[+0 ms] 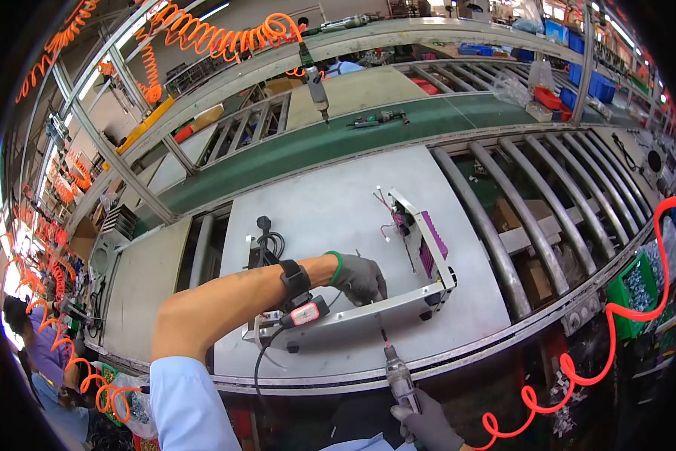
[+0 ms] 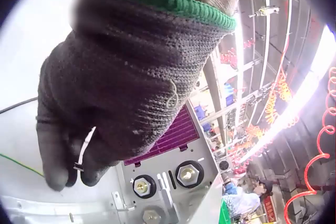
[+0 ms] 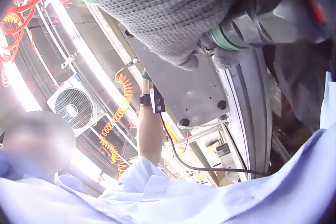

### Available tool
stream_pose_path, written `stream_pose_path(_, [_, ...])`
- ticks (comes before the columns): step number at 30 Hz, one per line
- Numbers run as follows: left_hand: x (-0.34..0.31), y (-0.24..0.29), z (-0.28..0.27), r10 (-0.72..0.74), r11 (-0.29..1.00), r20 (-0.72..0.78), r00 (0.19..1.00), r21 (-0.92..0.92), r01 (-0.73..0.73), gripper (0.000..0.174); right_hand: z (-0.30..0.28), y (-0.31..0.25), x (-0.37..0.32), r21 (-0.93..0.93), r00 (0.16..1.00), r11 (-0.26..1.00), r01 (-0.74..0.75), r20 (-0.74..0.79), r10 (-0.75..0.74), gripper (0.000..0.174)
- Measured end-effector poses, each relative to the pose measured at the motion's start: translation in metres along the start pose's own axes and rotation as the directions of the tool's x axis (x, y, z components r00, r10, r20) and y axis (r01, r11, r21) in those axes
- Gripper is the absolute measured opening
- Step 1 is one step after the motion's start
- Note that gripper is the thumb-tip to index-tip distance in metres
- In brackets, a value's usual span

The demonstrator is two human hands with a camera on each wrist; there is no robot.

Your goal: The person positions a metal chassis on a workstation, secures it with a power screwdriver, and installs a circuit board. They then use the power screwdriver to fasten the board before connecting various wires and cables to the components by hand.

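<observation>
My left hand [image 1: 361,279], in a dark grey glove with a green cuff, is inside an open metal chassis [image 1: 330,322], close to its front wall. In the left wrist view its bent fingers and thumb pinch a small dark piece [image 2: 78,167], too small to identify. My right hand [image 1: 430,422], also gloved, grips a power screwdriver [image 1: 400,378] below the front wall. The screwdriver's bit points up toward that wall. A purple panel [image 1: 433,244] lines the chassis's right side, and loose wires [image 1: 387,218] stand behind it. A black cord [image 1: 267,242] lies at its left.
Beneath the chassis is a pale board [image 1: 308,188] on the conveyor line, with metal rollers [image 1: 518,218] to its right. A second screwdriver [image 1: 315,90] hangs overhead on an orange coiled hose [image 1: 203,34]. A red coiled hose [image 1: 571,368] and a green bin of screws [image 1: 633,293] are at the right.
</observation>
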State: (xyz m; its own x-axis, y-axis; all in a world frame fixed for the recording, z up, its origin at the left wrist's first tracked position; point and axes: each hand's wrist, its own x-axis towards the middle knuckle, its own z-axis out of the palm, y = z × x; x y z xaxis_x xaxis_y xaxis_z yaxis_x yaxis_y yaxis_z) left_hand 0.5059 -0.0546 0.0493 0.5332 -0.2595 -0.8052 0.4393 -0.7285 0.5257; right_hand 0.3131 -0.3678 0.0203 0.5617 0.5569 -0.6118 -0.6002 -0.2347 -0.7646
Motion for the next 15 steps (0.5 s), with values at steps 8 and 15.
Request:
stream_pose_path(8, [0.011, -0.01, 0.009, 0.065, 0.998, 0.034, 0.997, -0.019, -0.065, 0.021, 0.001, 0.004, 0.001, 0.037, 1.0, 0.999, -0.001, 0.003, 0.001, 0.032])
stream_pose_path(15, [0.02, -0.01, 0.012, 0.113, 0.993, 0.093, 0.989, 0.027, -0.116, 0.024, 0.003, 0.007, 0.004, 0.035, 1.0, 0.999, 0.006, -0.018, -0.006, 0.032])
